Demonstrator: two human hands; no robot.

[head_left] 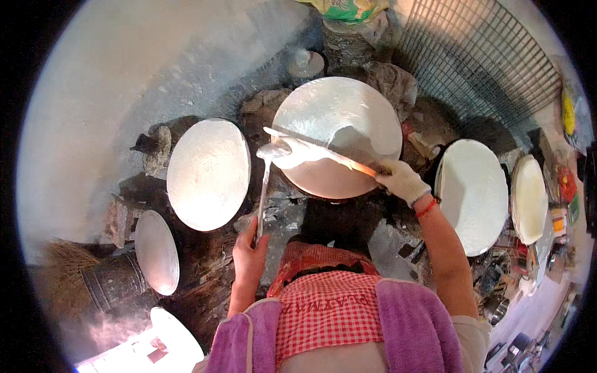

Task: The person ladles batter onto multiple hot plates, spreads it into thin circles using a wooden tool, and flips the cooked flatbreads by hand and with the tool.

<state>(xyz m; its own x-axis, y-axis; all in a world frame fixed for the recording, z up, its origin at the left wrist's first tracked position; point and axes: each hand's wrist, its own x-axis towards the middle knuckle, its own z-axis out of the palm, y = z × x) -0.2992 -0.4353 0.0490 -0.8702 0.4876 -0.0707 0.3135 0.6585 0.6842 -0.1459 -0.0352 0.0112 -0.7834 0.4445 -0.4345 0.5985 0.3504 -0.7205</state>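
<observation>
Ladle, long-handled and metal, sits left of centre in the frame, its bowl held over the near left edge of the central round griddle. Nearest the viewer, at the lower edge, are a red checked apron and a purple towel draped over the shoulders. Just above, the left hand, bare, closes its fingers around the lower end of the ladle handle. The right hand, in a white glove with a red band at the wrist, wraps tightly round the wooden grip of a long flat spreader, whose blade lies across the griddle with a flap of white sheet lifted on it. The step in hand appears to be working the thin white layer on the central griddle, ladle and spreader together; the next move probably calls for a steady sweep of the blade while the ladle bowl stays level. Left of centre a second round plate carries a pale, finished-looking layer; smaller discs lie lower left beside a dark drum. At right, two further white discs stand close to the right forearm and could crowd its swing. Farther off, upper right, a wire grid leans on the wall; dark stones ring the hearth.
</observation>
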